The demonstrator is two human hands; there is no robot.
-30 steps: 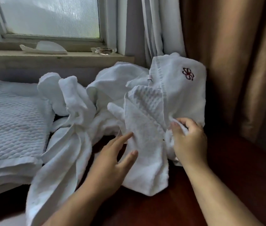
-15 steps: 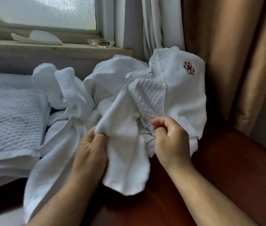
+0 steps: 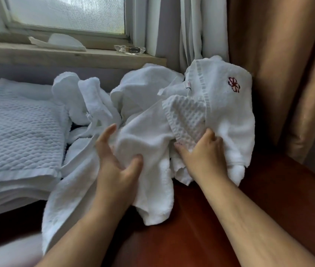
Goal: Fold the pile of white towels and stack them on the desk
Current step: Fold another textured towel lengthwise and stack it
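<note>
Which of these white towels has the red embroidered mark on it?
The towel standing at the pile's right end, against the brown curtain; its red flower emblem shows near the top, unlike the rest.

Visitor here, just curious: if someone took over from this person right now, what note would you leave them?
Left hand: grip pinches the plain white terry towel.
Right hand: grip curled into the white waffle-weave cloth.
Both cloths belong to the crumpled pile of white towels on the dark red-brown wooden desk; a white towel with a red embroidered flower leans at its back right.
Done: a folded stack of white quilted towels lies at the left.
Left: fold everything in the pile, then stack it.
</note>
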